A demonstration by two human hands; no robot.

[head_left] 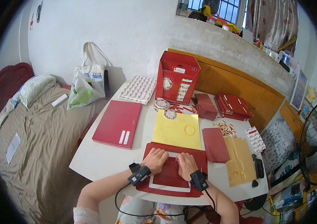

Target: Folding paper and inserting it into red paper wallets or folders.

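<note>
Left hand: the left hand (156,159) lies knuckles up with fingers curled, pressing flat on the upper left part of a dark red card panel (170,175); it grips nothing.
Right hand: the right hand (187,164) presses the same way just beside it, fingers folded down onto the panel's upper right; nothing is pinched between them as far as the view lets me tell.
Work piece: the panel sits under both sets of fingers, on a white board (166,186) that lies in turn on a larger red sheet (199,156) at the near edge of the white table (99,160).
Beyond the fingertips: a yellow sheet (173,132) with a rubber band (190,130) lies just past them.
Right of the fingers: a stack of dark red cards (215,143) is near, and a tan sheet (240,160) farther out.
Risk, slipping: uneven pressure from the two hands could skew the panel on the board, I judge.
Risk, creasing: pushing with curled knuckles may dent or wrinkle the card.
Risk, edge: the layered sheets lie close to the table's rim, so a hard shove toward the body could slide them off.
</note>
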